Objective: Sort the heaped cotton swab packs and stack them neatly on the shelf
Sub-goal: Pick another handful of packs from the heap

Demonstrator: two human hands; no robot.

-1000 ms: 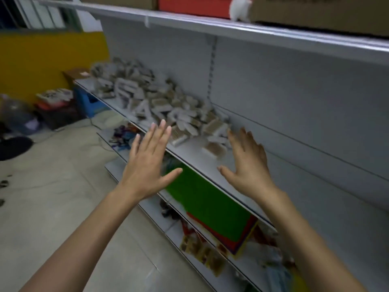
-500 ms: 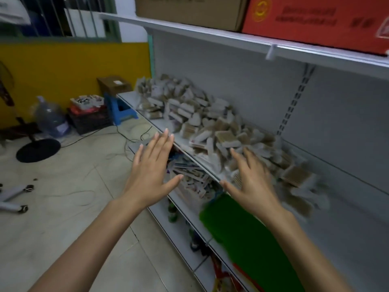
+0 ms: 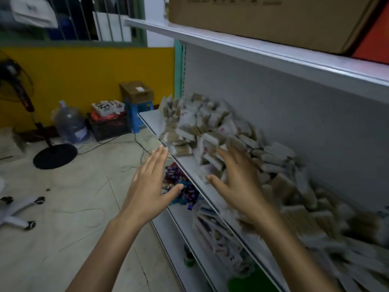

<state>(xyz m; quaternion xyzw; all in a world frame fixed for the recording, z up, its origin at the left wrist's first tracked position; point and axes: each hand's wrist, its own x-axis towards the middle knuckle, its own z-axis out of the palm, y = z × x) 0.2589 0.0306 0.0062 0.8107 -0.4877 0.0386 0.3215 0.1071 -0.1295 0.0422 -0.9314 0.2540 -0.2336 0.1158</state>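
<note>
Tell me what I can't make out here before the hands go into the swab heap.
Head view: labels on the cotton swab packs are unreadable, smeared by motion blur.
Head view: the packs at the far right are cut off by the frame edge.
Head view: the right hand covers packs beneath it; contact cannot be told.
Head view: the cardboard box above is cropped by the top edge.

The right grip [image 3: 237, 186] has advanced over the heaped swab packs [image 3: 195, 131]
</note>
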